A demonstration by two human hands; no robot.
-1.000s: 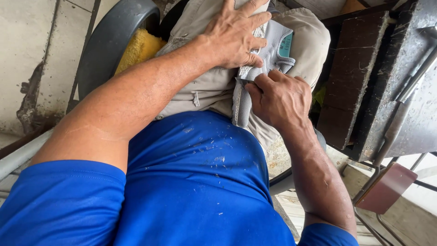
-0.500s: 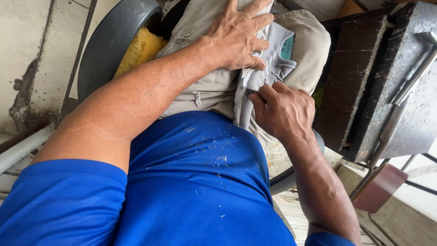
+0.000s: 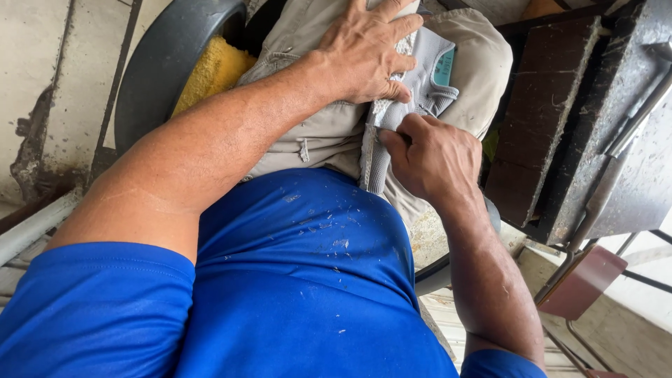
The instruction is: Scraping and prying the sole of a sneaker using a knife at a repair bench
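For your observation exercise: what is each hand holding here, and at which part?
The right hand pinches the grey mesh fabric at its near edge. The left hand lies flat, pressing the fabric onto the beige garment; it grips nothing.

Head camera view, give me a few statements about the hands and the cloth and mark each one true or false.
1. The left hand lies flat on the beige garment. True.
2. The right hand pinches the grey mesh fabric. True.
3. The person's shirt is red. False: it is blue.
4. A yellow cloth sits in the dark tub. True.
5. The right hand holds scissors. False: no scissors show.
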